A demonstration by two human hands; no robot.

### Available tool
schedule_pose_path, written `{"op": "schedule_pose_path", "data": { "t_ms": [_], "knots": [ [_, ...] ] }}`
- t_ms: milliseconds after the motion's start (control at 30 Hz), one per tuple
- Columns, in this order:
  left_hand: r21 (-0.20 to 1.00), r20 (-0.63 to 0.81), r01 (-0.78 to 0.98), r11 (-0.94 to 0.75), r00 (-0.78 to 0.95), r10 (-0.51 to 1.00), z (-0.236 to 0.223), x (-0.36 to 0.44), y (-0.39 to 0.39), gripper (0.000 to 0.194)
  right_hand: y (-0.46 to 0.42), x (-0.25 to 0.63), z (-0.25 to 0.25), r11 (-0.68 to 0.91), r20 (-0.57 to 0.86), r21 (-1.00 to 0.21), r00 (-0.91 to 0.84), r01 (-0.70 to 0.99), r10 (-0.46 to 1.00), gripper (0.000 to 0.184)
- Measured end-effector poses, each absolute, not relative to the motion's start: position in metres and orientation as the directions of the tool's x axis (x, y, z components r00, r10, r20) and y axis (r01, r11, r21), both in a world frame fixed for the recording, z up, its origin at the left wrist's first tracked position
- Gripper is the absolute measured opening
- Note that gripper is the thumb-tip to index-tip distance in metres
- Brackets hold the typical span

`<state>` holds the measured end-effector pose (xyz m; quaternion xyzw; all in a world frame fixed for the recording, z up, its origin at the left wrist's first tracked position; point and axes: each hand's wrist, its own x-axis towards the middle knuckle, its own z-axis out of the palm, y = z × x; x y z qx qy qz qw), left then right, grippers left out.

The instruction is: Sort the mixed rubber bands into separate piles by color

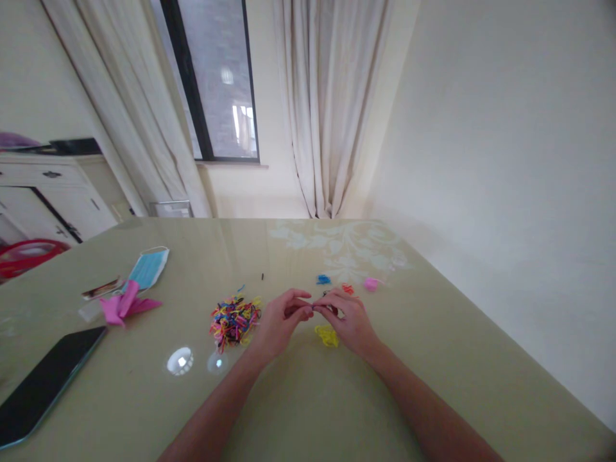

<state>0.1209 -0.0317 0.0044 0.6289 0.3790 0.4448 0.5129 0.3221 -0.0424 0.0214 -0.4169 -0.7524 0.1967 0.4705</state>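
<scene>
My left hand [283, 321] and my right hand [350, 317] meet above the table, thumbs and forefingers pinched together. Between the fingertips is a tiny dark item, perhaps a rubber band, too small to make out. Just left of my left hand lies a heap of mixed coloured rubber bands [235, 321]. Yellow bands [327, 335] sit beneath my right hand. Beyond the hands are small piles of blue bands [323, 280], red-orange bands [347, 289] and pink bands [371, 283]. Some dark bands are partly hidden behind my right fingers.
A dark tablet or phone [48, 385] lies at the table's left. Near it are a pink folded object [126, 305] and a blue face mask [150, 268]. One small black piece [262, 277] rests past the heap. A wall [520, 192] runs along the right edge.
</scene>
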Motion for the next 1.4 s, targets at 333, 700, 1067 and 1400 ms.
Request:
{"op": "schedule_pose_path", "data": {
  "t_ms": [333, 700, 1067, 1400],
  "knots": [
    [0.061, 0.220, 0.995, -0.081, 0.065, 0.973, 0.016, 0.079, -0.028, 0.036, -0.053, 0.341, 0.056, 0.453, 0.447, -0.888, 0.085, -0.075, 0.890, 0.016],
    [0.082, 0.156, 0.989, -0.122, 0.108, 0.982, 0.003, 0.071, -0.015, 0.036, -0.044, 0.351, 0.051, 0.493, 0.501, -0.864, 0.066, 0.106, 0.863, 0.023],
    [0.307, 0.255, 0.936, -0.172, 0.093, 0.962, 0.004, 0.081, -0.012, 0.030, 0.024, 0.348, 0.023, 0.249, 0.362, -0.484, -0.067, 0.839, 0.930, 0.020],
    [0.391, 0.283, 0.891, -0.231, 0.122, 0.951, 0.007, 0.087, -0.016, 0.029, 0.003, 0.346, 0.090, 0.529, 0.718, -0.554, 0.048, 0.643, 0.694, 0.027]
  ]
}}
